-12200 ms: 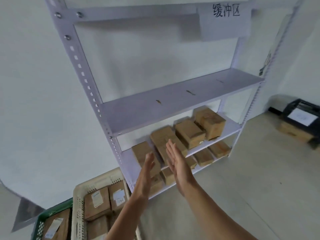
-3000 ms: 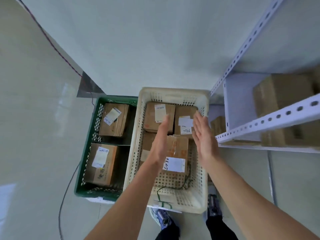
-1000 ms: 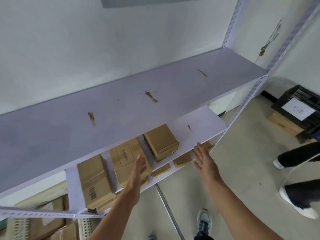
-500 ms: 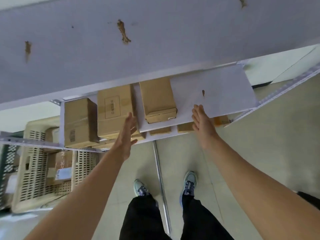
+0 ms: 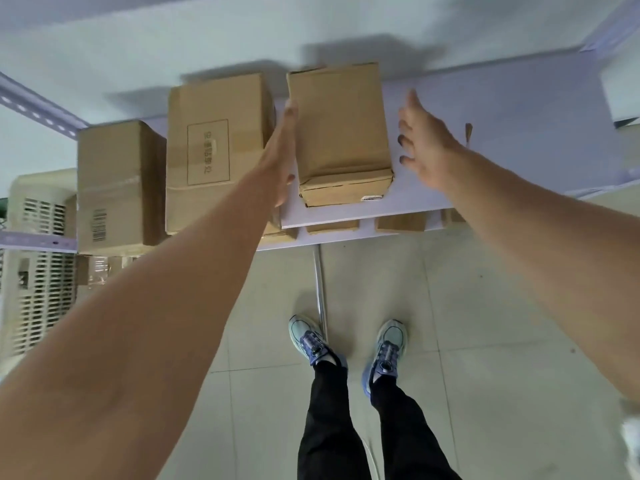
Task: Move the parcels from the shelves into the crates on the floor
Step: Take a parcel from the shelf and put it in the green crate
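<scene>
Parcels of brown cardboard stand three in a row on a pale shelf (image 5: 519,133), seen from above. The barcoded parcel (image 5: 114,188) is at the left end and the framed-print parcel (image 5: 214,150) is just beside it in the middle. The plain parcel (image 5: 341,126) stands a narrow gap further right, with bare shelf beyond it. A cream slatted crate (image 5: 38,289) sits on the tiled floor (image 5: 485,341) at the left edge, cut off by the picture's border and partly hidden by the shelf and the left forearm. What lies inside it cannot be made out. The left hand (image 5: 282,150) reaches flat and edge-on into the gap between the framed-print and plain parcels. Its fingers (image 5: 290,116) are straight and together along the plain parcel's left side; whether they press the cardboard cannot be told. The right hand (image 5: 426,147) hovers over the bare shelf just right of the same parcel, fingers spread and slightly bent, gripping nothing, apart from the box. Below the shelf's front edge, strips of lower parcels (image 5: 400,224) peek out, the rest hidden. A thin metal rail (image 5: 320,289) runs along the floor towards the person's teal-and-blue shoes (image 5: 308,341). A small white label (image 5: 372,198) on the plain parcel's front face is too blurred to read.
</scene>
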### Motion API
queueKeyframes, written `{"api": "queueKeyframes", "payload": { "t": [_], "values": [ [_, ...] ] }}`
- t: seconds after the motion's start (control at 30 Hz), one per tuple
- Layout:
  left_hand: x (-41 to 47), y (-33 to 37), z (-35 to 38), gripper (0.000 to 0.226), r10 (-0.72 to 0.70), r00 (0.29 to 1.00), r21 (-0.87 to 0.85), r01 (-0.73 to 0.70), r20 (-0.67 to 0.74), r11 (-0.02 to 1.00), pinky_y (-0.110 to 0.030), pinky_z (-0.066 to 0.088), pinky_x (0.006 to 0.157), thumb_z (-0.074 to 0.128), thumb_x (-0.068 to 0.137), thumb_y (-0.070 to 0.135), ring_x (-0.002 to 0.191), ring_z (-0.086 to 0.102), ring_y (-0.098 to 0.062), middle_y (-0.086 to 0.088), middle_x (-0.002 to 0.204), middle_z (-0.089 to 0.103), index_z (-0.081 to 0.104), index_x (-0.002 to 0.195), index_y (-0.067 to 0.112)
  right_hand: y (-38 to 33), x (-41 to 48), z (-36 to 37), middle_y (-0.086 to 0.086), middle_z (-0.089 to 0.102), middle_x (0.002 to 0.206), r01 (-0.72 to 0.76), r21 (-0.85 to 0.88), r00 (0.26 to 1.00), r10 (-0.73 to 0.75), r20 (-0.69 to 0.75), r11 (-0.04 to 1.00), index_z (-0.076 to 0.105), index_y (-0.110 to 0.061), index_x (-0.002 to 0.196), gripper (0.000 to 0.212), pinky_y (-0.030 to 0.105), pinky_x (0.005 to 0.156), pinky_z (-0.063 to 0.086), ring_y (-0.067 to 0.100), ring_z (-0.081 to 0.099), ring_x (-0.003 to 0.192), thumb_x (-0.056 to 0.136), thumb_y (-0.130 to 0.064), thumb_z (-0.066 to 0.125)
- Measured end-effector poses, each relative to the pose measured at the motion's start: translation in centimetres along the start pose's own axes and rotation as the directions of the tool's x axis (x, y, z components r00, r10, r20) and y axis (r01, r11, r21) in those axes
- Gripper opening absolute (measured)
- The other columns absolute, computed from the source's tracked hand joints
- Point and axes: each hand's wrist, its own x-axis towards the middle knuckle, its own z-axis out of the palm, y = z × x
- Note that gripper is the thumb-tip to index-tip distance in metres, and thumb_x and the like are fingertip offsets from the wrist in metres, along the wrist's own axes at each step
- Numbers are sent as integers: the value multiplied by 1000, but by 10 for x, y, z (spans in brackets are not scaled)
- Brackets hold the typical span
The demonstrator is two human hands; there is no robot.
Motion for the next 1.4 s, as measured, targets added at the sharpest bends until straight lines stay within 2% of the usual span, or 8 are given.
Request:
{"api": "queueKeyframes", "payload": {
  "t": [0.27,0.57,0.7,0.8,0.97,1.1,1.23,1.4],
  "values": [
    [44,-14,0,77,13,999,-121,-19,-50,992,-50,42,122,31,103,78,140,58,-22,0,152,62,55,155,27,7,39,19,1,35,172,7,-151,999,0,47,989,30,-28,167,85,56,129,25,25,36,156,100,-80,27],
    [31,-14,-9,73,237,968,-323,-251,-80,913,-52,44,113,22,102,79,131,64,-13,10,129,74,73,118,30,21,31,5,-21,71,127,277,146,960,-281,3,950,55,-37,145,56,28,98,50,-1,66,121,109,-65,23],
    [27,-23,-6,67,204,978,-335,-203,-30,920,-52,35,122,17,103,79,132,60,-6,25,119,74,70,112,39,34,30,7,-27,70,122,276,206,958,-286,18,939,60,-47,124,46,33,114,40,-4,64,122,110,-64,20],
    [29,-31,-5,72,137,991,-317,-129,4,940,-49,33,116,12,104,79,130,58,-5,22,127,70,70,122,39,42,29,6,-31,72,109,233,218,970,-242,15,948,61,-47,117,46,31,103,43,-13,68,101,109,-65,19],
    [31,-29,-3,80,108,994,-232,-97,33,968,-54,24,122,7,101,82,137,48,-6,20,138,63,65,140,43,30,27,0,-13,60,147,149,239,987,-158,17,959,62,-51,109,52,53,125,31,6,51,130,104,-73,15],
    [30,-26,-4,74,160,986,-280,-141,48,950,-40,36,102,13,101,82,122,59,-11,10,127,67,68,113,33,25,27,-4,-13,69,140,135,246,987,-151,46,960,70,-38,129,72,53,127,31,12,56,140,103,-76,15],
    [27,-35,-5,71,243,969,-449,-198,45,871,-53,42,116,26,105,74,129,60,-39,-15,129,59,71,115,20,35,25,-2,-5,73,132,205,302,977,-215,-1,931,64,-19,144,77,52,123,40,16,65,130,107,-69,18],
    [23,-52,-1,65,230,973,-533,-193,3,824,-58,42,116,35,104,70,125,59,-40,-17,128,61,83,105,26,55,20,7,7,71,137,218,399,972,-235,-7,890,62,-14,142,71,53,120,44,26,66,131,109,-64,24]
  ]
}}
